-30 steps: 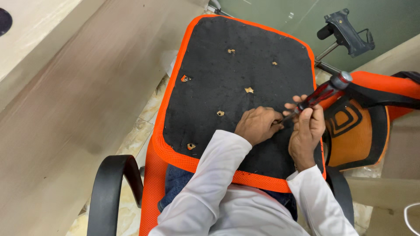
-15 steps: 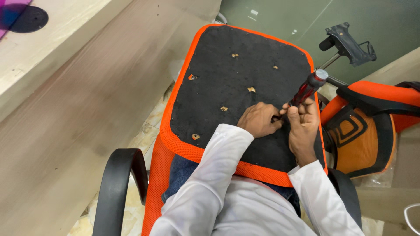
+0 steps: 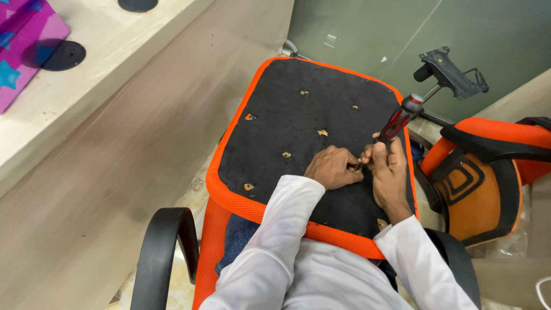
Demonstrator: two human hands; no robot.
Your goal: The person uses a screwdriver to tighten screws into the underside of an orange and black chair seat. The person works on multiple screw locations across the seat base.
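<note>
An upturned chair seat (image 3: 298, 132), black underneath with an orange mesh rim and several small holes, lies across my lap. My right hand (image 3: 390, 172) grips a screwdriver (image 3: 400, 117) with a red and black handle, tilted up to the right, its tip down by the seat's right side. My left hand (image 3: 332, 167) rests on the black underside beside the tip, fingers pinched together on something too small to make out. White sleeves cover both arms.
An orange and black chair backrest (image 3: 488, 183) lies to the right. A black metal seat mechanism (image 3: 450, 72) stands behind it. A black armrest (image 3: 158, 252) curves at lower left. A wooden desk (image 3: 86, 132) runs along the left, with a purple box (image 3: 26, 49).
The view has shifted, so the seat sits further right and lower in the picture. The screwdriver handle has swung more upright. Both hands stay at the same spot on the seat.
</note>
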